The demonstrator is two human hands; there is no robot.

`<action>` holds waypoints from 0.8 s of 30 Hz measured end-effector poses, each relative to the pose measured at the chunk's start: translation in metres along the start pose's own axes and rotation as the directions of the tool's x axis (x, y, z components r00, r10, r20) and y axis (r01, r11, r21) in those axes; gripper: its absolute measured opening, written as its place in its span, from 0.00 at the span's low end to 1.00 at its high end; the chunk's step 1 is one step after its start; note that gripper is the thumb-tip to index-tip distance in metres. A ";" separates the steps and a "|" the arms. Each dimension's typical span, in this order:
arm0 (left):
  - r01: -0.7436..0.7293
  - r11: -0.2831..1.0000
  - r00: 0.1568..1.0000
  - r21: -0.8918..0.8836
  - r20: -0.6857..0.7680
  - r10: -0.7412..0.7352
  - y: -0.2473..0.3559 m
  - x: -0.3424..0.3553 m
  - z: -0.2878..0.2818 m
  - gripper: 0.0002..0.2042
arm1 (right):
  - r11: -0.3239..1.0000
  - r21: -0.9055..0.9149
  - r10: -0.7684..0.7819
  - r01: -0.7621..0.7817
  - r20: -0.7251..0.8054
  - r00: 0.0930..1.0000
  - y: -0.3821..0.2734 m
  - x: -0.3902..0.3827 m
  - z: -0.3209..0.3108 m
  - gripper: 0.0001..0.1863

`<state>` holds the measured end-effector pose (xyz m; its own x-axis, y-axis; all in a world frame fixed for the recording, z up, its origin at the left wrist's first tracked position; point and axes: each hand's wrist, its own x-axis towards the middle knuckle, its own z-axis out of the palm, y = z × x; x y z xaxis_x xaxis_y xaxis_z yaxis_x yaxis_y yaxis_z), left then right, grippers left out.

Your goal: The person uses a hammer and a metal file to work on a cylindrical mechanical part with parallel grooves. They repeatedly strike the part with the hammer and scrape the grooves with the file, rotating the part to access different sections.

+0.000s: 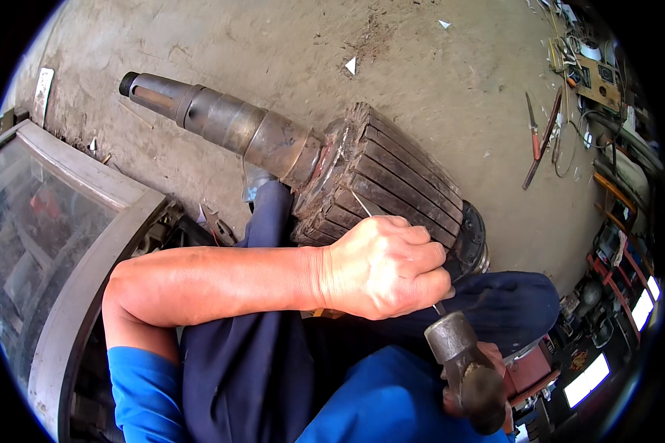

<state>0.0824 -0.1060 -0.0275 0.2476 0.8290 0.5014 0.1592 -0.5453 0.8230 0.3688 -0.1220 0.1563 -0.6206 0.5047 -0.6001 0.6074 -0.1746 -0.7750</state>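
A large motor rotor (403,173) with a stepped steel shaft (229,122) lies in front of me, dark slots running along its body. Closed in a fist over the rotor, my left hand (384,269) grips a thin metal punch (361,204). The punch's tip meets the slotted surface near the shaft end, while its other end sticks out below the fist. Close to that end is the head of a hammer (452,338). My right hand (495,362) is wrapped round the hammer's handle, mostly hidden behind the head.
A glass-panelled frame (89,166) stands at the left, with pliers (218,227) on the floor beside it. A red-handled tool (533,133) and a dark bar (545,136) lie at the right. Cluttered parts and cables line the right edge. My knees flank the rotor.
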 end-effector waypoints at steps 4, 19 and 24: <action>0.014 1.000 0.999 0.000 -0.034 -0.014 -0.003 -0.002 0.001 0.13 | 0.995 -0.094 -0.032 0.024 -0.092 0.995 -0.003 0.003 0.010 0.14; 0.053 0.998 0.997 -0.021 -0.052 -0.054 -0.008 -0.007 0.003 0.17 | 0.857 -0.516 -0.181 0.021 -0.261 0.948 0.040 -0.047 0.031 0.14; 0.061 0.997 0.997 -0.048 -0.052 -0.064 -0.015 -0.004 0.005 0.17 | 0.979 -0.152 0.098 -0.133 -0.219 0.971 -0.041 0.021 0.020 0.10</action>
<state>0.0841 -0.1017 -0.0428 0.1864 0.8675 0.4612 0.1277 -0.4869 0.8641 0.3210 -0.1212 0.1718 -0.4345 0.6578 -0.6152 0.7528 -0.1098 -0.6490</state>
